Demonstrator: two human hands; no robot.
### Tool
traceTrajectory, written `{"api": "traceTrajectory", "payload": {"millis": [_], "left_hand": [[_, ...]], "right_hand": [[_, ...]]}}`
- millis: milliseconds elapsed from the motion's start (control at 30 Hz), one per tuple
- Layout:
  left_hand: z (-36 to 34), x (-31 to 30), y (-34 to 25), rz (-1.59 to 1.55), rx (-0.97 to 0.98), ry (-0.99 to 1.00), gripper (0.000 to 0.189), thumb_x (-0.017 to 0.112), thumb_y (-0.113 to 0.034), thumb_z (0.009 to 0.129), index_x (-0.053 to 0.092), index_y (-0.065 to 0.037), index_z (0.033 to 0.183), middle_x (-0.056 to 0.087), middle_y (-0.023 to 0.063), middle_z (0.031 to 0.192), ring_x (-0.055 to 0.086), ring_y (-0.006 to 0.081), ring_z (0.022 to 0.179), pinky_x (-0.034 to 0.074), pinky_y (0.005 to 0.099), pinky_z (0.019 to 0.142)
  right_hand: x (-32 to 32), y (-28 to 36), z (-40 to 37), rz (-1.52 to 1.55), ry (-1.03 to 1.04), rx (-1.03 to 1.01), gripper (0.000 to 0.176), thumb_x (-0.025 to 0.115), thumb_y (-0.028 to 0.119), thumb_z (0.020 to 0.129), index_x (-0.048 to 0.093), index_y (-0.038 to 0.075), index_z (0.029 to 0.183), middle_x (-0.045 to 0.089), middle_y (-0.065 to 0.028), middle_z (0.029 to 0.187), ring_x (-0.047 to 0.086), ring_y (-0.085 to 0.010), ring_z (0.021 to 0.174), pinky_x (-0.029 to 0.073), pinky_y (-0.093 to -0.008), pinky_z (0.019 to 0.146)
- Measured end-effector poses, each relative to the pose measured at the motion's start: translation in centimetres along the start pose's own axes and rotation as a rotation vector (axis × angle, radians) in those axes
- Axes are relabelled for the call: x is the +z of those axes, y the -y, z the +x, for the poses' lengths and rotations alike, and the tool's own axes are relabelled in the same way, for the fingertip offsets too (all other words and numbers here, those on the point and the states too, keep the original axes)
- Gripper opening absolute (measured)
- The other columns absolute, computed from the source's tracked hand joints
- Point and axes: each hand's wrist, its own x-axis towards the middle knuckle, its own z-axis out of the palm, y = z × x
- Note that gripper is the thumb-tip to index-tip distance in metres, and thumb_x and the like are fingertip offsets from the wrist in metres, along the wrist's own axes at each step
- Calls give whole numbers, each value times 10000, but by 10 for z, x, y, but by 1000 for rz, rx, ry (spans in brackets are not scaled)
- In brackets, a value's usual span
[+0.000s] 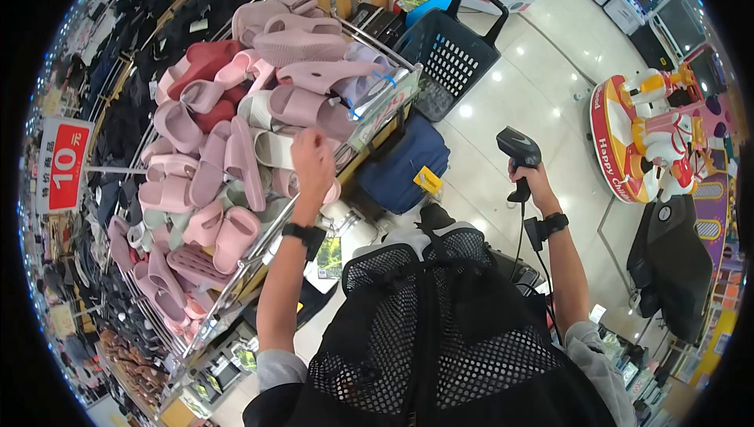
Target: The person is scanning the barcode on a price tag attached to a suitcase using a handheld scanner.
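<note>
Over the right edge of a wire bin of pink, mauve and white slippers (214,156) is my left hand (312,158), its fingers curled together beside a white slipper (272,149). Whether anything is inside those fingers is hidden. My right hand (534,181) grips the handle of a black barcode scanner (519,147), held up over the tiled floor. A cable hangs from the scanner's handle. Both wrists wear black straps with small boxes.
A dark shopping basket (455,58) and a blue bag (404,161) with a yellow tag stand beside the bin. At the right is a round children's ride (615,144) near a black seat-like object (670,258). A red price sign (65,166) stands left.
</note>
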Motion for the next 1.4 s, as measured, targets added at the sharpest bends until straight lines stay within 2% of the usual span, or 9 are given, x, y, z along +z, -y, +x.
{"api": "traceTrajectory", "payload": {"millis": [167, 233, 300, 367, 533, 733, 900, 1100, 1400], "left_hand": [[51, 51, -30, -22, 55, 96, 132, 526, -145, 885, 526, -21, 930, 565, 166, 904, 532, 367, 847, 403, 472, 761], [55, 82, -18, 208, 71, 114, 198, 499, -199, 914, 520, -10, 964, 563, 169, 940, 544, 377, 883, 417, 487, 781], [56, 105, 4, 290, 253, 143, 231, 474, -230, 932, 545, -11, 936, 572, 186, 925, 550, 391, 893, 432, 499, 789], [60, 95, -22, 195, 20, 150, 258, 460, -235, 945, 566, -7, 888, 602, 215, 890, 559, 405, 854, 441, 507, 770], [72, 87, -37, 253, -151, 345, 350, 455, -287, 948, 607, 9, 839, 660, 239, 886, 590, 415, 832, 455, 508, 768], [96, 103, -37, 534, 158, 115, 428, 472, -342, 935, 704, -3, 817, 685, 215, 848, 613, 394, 875, 448, 514, 782], [107, 119, -39, 409, 6, 376, 437, 449, -332, 948, 709, 3, 840, 680, 233, 783, 651, 418, 762, 494, 515, 724], [112, 114, -35, 242, -148, 456, 461, 430, -348, 964, 691, -2, 809, 665, 257, 756, 659, 435, 740, 521, 524, 719], [117, 122, -47, 413, -191, 352, 387, 486, -277, 950, 651, -8, 726, 637, 230, 654, 627, 415, 582, 524, 484, 595]], "right_hand": [[-8, -9, -25, 72, -128, -15, 214, 565, 11, 625, 610, -16, 832, 593, -64, 756, 559, -158, 679, 455, -273, 642], [-18, -20, -43, 44, -195, -34, 224, 566, 0, 608, 609, -18, 828, 597, -60, 763, 572, -162, 714, 463, -277, 661], [-27, -34, -63, 78, -280, -25, 227, 556, -4, 607, 606, -18, 827, 592, -61, 754, 566, -166, 685, 461, -281, 642], [-36, -47, -83, 149, -347, 5, 220, 549, 0, 610, 604, -16, 823, 586, -62, 746, 559, -166, 666, 458, -283, 629], [-48, -77, -112, 187, -456, 81, 216, 531, 45, 611, 562, 19, 823, 532, -48, 722, 521, -163, 640, 429, -289, 602], [-43, -66, -94, 158, -427, 88, 194, 537, 31, 625, 571, 7, 814, 545, -50, 733, 523, -159, 643, 436, -287, 608], [-42, -37, -49, 83, -318, 47, 216, 552, -19, 660, 622, -28, 864, 619, -72, 777, 586, -158, 682, 474, -275, 623], [-23, 19, 49, 35, -130, -50, 224, 550, -30, 676, 631, -17, 885, 630, -70, 771, 595, -143, 688, 481, -263, 626], [77, 127, 209, 9, 441, -164, 119, 620, 36, 812, 610, -41, 902, 636, -68, 767, 642, -146, 660, 539, -276, 611]]}}
